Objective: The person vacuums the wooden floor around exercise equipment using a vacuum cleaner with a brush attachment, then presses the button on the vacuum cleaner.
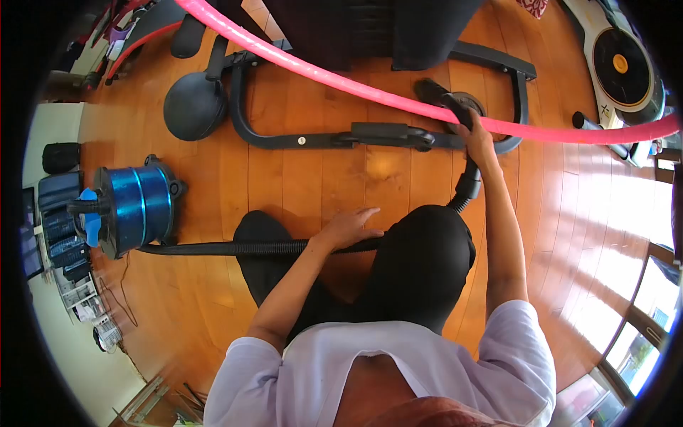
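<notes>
My right hand [478,135] is closed around the black vacuum cleaner wand [473,171], just below a pink hoop [313,75] that crosses the view. At the wand's far end, a dark nozzle [435,92] rests near the floor beside a round weight-like disc [469,104]. Between my knees, my left hand [347,229] hovers over or lightly touches the ribbed vacuum hose [263,248]; which one, I cannot tell. Its fingers are stretched out, with the thumb apart. The hose runs left to a shiny blue canister vacuum [139,206].
A black metal exercise frame [274,141] stands ahead on the wooden floor [320,178], with a round black pad [196,107] on its left. Farther right is a white and black machine [619,67]. Boxes and cases [60,192] line the left wall.
</notes>
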Action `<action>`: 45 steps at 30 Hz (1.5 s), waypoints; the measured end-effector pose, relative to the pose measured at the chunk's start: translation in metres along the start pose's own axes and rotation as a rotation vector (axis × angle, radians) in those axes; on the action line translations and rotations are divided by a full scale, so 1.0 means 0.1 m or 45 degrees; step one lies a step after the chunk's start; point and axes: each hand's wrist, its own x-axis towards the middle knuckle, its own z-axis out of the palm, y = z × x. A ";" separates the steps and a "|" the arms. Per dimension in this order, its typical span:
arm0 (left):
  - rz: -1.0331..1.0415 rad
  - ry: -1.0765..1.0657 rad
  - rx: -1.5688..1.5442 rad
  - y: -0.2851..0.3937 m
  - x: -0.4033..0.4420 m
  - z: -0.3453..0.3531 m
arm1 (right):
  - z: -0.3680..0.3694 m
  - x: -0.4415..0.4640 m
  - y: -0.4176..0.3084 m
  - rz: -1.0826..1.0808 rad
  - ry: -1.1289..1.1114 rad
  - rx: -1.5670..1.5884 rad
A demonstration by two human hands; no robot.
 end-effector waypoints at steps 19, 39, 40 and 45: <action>-0.159 0.912 -1.846 -1.00 2.30 -1.58 | -0.84 -1.32 -0.36 -0.100 0.165 0.686; 0.508 1.113 -1.837 -0.22 2.13 -1.92 | -0.31 -1.68 0.07 0.192 0.156 0.288; 0.528 1.117 -1.841 -0.20 2.12 -1.96 | -0.31 -1.68 0.07 0.190 0.155 0.282; 0.574 1.156 -1.838 0.10 1.98 -2.04 | -0.38 -1.62 -0.11 0.017 0.065 0.144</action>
